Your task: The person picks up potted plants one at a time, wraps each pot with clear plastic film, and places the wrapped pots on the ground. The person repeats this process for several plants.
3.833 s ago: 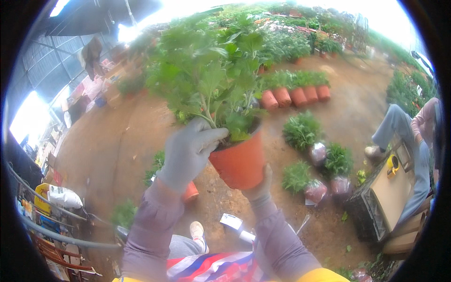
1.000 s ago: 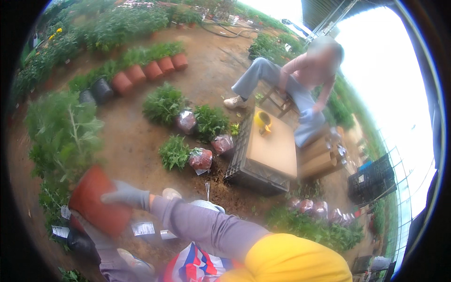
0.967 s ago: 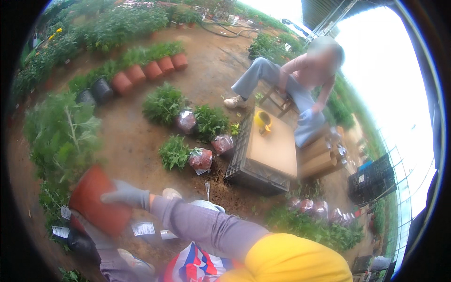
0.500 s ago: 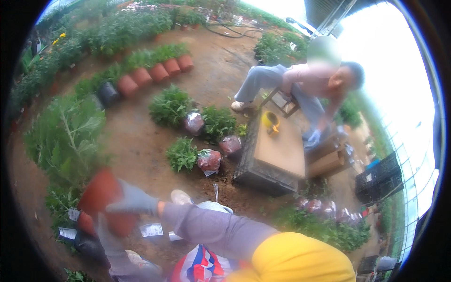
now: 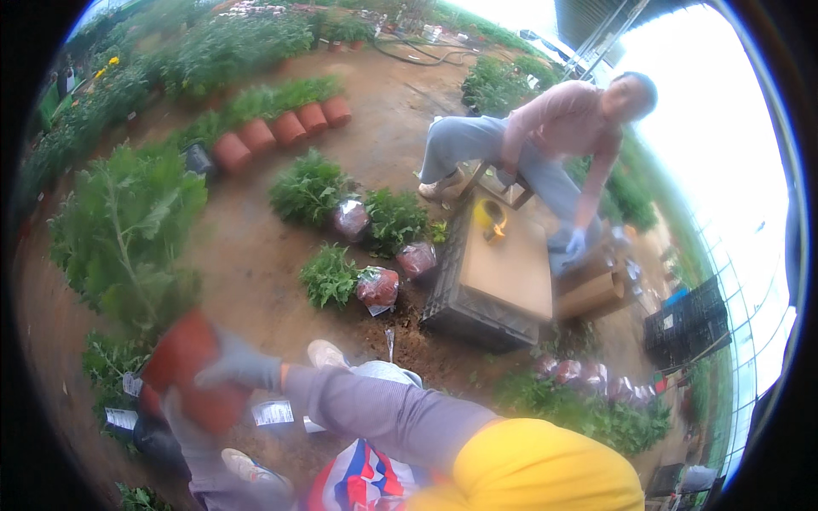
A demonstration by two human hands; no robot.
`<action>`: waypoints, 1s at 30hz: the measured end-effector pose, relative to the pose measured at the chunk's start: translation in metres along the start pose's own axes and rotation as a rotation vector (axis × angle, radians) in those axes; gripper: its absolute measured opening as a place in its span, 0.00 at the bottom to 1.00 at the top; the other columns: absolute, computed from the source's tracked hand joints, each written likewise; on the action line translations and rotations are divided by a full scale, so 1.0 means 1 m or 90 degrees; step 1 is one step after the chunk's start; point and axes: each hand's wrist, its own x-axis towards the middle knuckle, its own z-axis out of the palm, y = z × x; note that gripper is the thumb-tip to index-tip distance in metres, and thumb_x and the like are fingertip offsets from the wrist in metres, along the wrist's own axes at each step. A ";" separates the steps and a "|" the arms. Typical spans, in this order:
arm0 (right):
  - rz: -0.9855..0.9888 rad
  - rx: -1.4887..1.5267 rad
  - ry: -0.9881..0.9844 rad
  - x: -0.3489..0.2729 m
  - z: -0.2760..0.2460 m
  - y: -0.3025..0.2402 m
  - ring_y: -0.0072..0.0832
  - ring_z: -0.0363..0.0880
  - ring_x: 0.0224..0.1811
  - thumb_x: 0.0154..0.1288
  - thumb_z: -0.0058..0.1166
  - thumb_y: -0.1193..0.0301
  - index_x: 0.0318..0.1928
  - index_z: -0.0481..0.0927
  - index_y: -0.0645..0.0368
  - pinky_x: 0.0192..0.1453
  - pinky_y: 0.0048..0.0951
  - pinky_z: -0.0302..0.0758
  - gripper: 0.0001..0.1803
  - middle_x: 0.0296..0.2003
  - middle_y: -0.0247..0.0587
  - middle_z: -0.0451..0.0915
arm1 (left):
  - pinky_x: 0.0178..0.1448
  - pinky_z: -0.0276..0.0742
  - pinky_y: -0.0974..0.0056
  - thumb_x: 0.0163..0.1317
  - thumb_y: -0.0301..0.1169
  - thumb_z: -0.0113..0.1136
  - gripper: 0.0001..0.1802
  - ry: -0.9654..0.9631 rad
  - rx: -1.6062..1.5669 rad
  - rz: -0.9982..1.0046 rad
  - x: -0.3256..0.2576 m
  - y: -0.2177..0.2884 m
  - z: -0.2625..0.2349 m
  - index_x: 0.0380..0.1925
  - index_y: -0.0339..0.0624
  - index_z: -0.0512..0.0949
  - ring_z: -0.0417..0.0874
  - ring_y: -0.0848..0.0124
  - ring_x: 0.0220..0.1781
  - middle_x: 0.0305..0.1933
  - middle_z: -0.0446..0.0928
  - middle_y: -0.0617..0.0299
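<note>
A reddish-brown plant pot (image 5: 189, 351) with a tall, leafy green plant (image 5: 128, 234) growing from it is held tilted at the left, its foliage pointing up and away. My right hand (image 5: 239, 362), in a grey glove, grips the pot's side from the right. Below it, my left hand (image 5: 181, 419), also gloved in grey and smeared by motion, supports the pot's lower part. Its fingers show only partly. Beside the pot, other potted plants with white paper labels (image 5: 123, 418) are partly covered.
Several plants with foil-wrapped pots (image 5: 377, 288) lie mid-floor. A black crate topped with a board (image 5: 511, 272) carries a yellow tape roll (image 5: 489, 220). Behind it sits a gloved co-worker (image 5: 558, 128). Brown pots (image 5: 290, 129) lie in a row at the back left. A striped bag (image 5: 366, 481) is near me.
The potted plant has shifted slightly, its foliage a little higher, with both my hands still on the pot. The co-worker has straightened up from leaning over.
</note>
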 end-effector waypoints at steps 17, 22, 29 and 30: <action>-0.038 -0.379 0.039 -0.010 -0.026 -0.033 0.37 0.82 0.56 0.61 0.64 0.78 0.71 0.65 0.65 0.58 0.34 0.80 0.37 0.57 0.50 0.79 | 0.71 0.76 0.53 0.63 0.43 0.73 0.40 -0.100 -0.561 0.001 0.005 -0.052 0.106 0.71 0.43 0.67 0.79 0.61 0.67 0.67 0.76 0.57; -0.160 -0.727 0.168 -0.026 0.052 -0.164 0.39 0.83 0.47 0.67 0.61 0.68 0.55 0.74 0.64 0.49 0.39 0.81 0.20 0.46 0.48 0.82 | 0.76 0.70 0.45 0.66 0.60 0.62 0.44 -0.077 -1.006 -0.076 0.009 -0.119 0.147 0.75 0.49 0.65 0.71 0.58 0.74 0.75 0.70 0.57; 0.094 -1.490 0.005 0.028 -0.017 -0.028 0.48 0.84 0.34 0.72 0.49 0.66 0.33 0.81 0.54 0.36 0.49 0.80 0.11 0.31 0.53 0.83 | 0.77 0.69 0.48 0.71 0.61 0.54 0.41 -0.080 -1.135 -0.164 0.001 -0.167 0.176 0.73 0.46 0.67 0.72 0.58 0.74 0.76 0.69 0.57; 0.110 -1.469 0.014 0.034 -0.019 -0.014 0.49 0.84 0.32 0.72 0.47 0.66 0.30 0.82 0.53 0.35 0.50 0.80 0.14 0.29 0.53 0.83 | 0.77 0.69 0.48 0.71 0.61 0.54 0.41 -0.079 -1.160 -0.175 -0.001 -0.172 0.180 0.73 0.45 0.67 0.72 0.58 0.74 0.75 0.69 0.57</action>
